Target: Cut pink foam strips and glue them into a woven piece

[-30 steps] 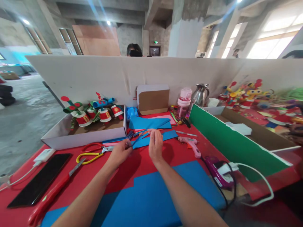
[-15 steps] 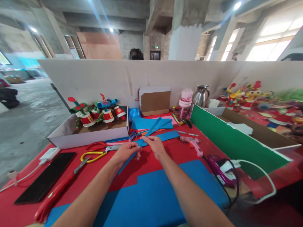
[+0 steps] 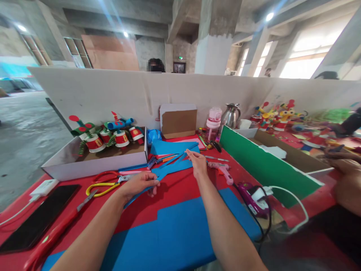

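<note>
Narrow blue paper strips [image 3: 169,162] stretch between my hands, joined or overlapping near the left fingers. My left hand [image 3: 144,183] is closed, pinching the strips there, and one tail slants below it towards me. Farther forward, my right hand [image 3: 198,162] pinches the far end of one strip between thumb and fingertips. Under and behind the strips lie a wider blue piece [image 3: 180,165] and a blue sheet [image 3: 162,148]. A dark blue-and-white coiled paper spring [image 3: 152,162] rests just beyond my left hand. To the right of my right hand is a pink glue gun [image 3: 222,169].
Yellow-and-red-handled scissors [image 3: 103,188], a red-handled cutter [image 3: 56,233] and a black phone [image 3: 39,218] lie left. A white box [image 3: 93,169] holds paper-cup figures [image 3: 96,143]. A green-sided box [image 3: 265,165] stands right, with a co-worker's hand [image 3: 348,169] beyond. Blue board [image 3: 183,229] lies in front.
My hands have moved apart: the right went forward and right along a strip to its end, the left back and leftward. The view has turned slightly right, bringing in a co-worker's hand.
</note>
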`<state>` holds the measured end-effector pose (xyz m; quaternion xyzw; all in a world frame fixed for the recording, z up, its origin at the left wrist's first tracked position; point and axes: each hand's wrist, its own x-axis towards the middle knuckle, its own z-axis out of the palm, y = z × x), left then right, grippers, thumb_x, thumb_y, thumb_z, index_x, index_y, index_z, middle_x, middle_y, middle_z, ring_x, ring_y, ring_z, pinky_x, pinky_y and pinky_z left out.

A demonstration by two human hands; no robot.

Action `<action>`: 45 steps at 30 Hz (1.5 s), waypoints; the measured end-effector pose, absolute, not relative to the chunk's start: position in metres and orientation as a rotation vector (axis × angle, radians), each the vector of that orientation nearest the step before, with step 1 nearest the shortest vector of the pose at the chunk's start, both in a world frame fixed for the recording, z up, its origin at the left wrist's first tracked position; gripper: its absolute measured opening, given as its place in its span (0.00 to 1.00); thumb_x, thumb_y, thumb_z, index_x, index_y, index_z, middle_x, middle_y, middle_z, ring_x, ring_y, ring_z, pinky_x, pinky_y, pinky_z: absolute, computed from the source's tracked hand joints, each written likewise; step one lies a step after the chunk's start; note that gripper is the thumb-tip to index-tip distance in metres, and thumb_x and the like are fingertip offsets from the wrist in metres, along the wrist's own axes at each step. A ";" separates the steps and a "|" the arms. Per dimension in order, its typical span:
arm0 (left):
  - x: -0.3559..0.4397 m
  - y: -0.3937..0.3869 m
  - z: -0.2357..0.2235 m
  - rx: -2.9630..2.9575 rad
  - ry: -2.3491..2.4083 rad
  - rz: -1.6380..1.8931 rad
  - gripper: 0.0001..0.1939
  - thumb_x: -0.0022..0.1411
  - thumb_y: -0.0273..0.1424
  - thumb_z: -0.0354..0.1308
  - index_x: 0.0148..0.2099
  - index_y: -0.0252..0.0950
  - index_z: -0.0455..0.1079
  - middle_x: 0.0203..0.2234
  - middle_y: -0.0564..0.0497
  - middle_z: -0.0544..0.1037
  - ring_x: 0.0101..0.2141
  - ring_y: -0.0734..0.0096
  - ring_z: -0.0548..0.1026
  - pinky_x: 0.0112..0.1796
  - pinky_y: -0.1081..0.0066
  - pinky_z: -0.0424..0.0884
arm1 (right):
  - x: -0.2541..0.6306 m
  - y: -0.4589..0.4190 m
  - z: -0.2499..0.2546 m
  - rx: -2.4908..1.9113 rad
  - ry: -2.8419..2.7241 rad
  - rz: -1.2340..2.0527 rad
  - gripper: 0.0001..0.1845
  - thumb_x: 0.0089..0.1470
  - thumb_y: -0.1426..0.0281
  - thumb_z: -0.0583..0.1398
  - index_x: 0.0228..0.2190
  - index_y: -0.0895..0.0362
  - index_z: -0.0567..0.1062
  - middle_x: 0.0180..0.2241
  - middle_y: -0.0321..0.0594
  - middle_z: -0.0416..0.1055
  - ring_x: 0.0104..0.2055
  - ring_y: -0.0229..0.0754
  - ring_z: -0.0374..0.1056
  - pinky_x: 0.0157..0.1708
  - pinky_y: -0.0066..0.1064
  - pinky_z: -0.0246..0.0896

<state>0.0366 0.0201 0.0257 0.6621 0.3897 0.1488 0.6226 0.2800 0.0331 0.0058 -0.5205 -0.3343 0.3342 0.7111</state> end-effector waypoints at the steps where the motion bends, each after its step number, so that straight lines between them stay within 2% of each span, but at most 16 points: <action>1: 0.035 0.020 0.026 1.520 0.894 0.333 0.19 0.47 0.47 0.65 0.27 0.36 0.70 0.18 0.52 0.78 0.21 0.71 0.74 0.27 0.72 0.70 | 0.283 0.034 0.006 -1.146 -0.708 0.717 0.23 0.33 0.50 0.69 0.23 0.58 0.81 0.22 0.38 0.74 0.25 0.37 0.60 0.26 0.31 0.55; 5: 0.033 0.023 0.024 1.464 0.910 0.427 0.17 0.47 0.44 0.67 0.27 0.35 0.70 0.19 0.51 0.78 0.21 0.71 0.74 0.29 0.71 0.71 | 0.285 0.034 0.008 -1.111 -0.603 0.706 0.27 0.40 0.45 0.65 0.26 0.58 0.81 0.25 0.41 0.76 0.25 0.37 0.63 0.26 0.30 0.57; 8: 0.036 0.024 0.020 1.354 0.934 0.583 0.19 0.46 0.45 0.68 0.27 0.35 0.69 0.19 0.52 0.78 0.22 0.71 0.75 0.30 0.70 0.72 | 0.263 0.028 0.006 -1.084 -0.823 1.010 0.30 0.44 0.43 0.62 0.26 0.58 0.81 0.24 0.41 0.75 0.23 0.36 0.62 0.24 0.29 0.56; 11: 0.041 0.023 0.017 1.315 0.922 0.606 0.21 0.44 0.46 0.69 0.27 0.35 0.69 0.19 0.50 0.78 0.22 0.70 0.75 0.30 0.70 0.72 | 0.233 0.019 0.000 -1.114 -1.229 1.273 0.27 0.41 0.46 0.65 0.28 0.58 0.82 0.17 0.33 0.68 0.20 0.34 0.59 0.22 0.27 0.50; 15: 0.044 0.019 0.016 1.335 0.919 0.539 0.20 0.44 0.44 0.70 0.28 0.34 0.71 0.21 0.50 0.79 0.22 0.71 0.75 0.29 0.71 0.71 | 0.222 0.016 -0.003 -1.132 -1.330 1.127 0.22 0.44 0.50 0.65 0.22 0.57 0.81 0.15 0.30 0.64 0.22 0.34 0.58 0.25 0.28 0.51; 20: 0.041 0.021 0.018 1.403 0.963 0.493 0.20 0.44 0.45 0.69 0.29 0.33 0.73 0.19 0.51 0.77 0.20 0.74 0.71 0.25 0.73 0.67 | 0.248 0.026 0.003 -1.146 -1.073 0.905 0.24 0.42 0.49 0.66 0.12 0.56 0.73 0.14 0.32 0.63 0.22 0.35 0.56 0.26 0.29 0.50; 23: 0.039 0.026 0.016 1.409 0.987 0.605 0.21 0.44 0.47 0.68 0.27 0.34 0.72 0.17 0.54 0.73 0.20 0.76 0.68 0.25 0.74 0.66 | 0.251 0.027 0.006 -1.127 -0.947 0.887 0.25 0.39 0.47 0.66 0.13 0.56 0.73 0.14 0.32 0.63 0.22 0.35 0.56 0.26 0.29 0.51; 27: 0.040 0.030 0.011 1.454 1.015 0.730 0.21 0.47 0.50 0.63 0.26 0.35 0.69 0.16 0.56 0.69 0.20 0.77 0.64 0.23 0.76 0.60 | 0.231 0.020 0.003 -1.084 -0.990 1.087 0.23 0.35 0.48 0.68 0.16 0.55 0.75 0.16 0.32 0.67 0.22 0.35 0.60 0.27 0.29 0.55; 31: 0.042 0.030 0.008 1.532 1.006 0.711 0.22 0.50 0.51 0.60 0.26 0.36 0.66 0.14 0.58 0.65 0.18 0.79 0.61 0.22 0.76 0.57 | 0.210 0.014 -0.004 -1.078 -1.198 1.238 0.21 0.38 0.49 0.68 0.18 0.55 0.77 0.16 0.33 0.70 0.22 0.36 0.63 0.28 0.29 0.58; 37: 0.040 0.028 0.010 1.571 0.976 0.560 0.22 0.52 0.51 0.59 0.28 0.36 0.66 0.11 0.60 0.64 0.15 0.79 0.58 0.20 0.76 0.54 | 0.220 0.021 -0.005 -1.122 -1.096 1.127 0.20 0.37 0.51 0.68 0.17 0.55 0.77 0.17 0.33 0.70 0.21 0.35 0.62 0.27 0.29 0.58; 45: 0.034 0.024 0.017 1.614 0.852 0.354 0.22 0.52 0.51 0.60 0.29 0.35 0.66 0.13 0.58 0.67 0.15 0.79 0.59 0.20 0.76 0.53 | 0.259 0.033 0.004 -1.121 -0.785 1.013 0.22 0.25 0.52 0.73 0.16 0.57 0.76 0.13 0.30 0.65 0.18 0.32 0.59 0.21 0.27 0.57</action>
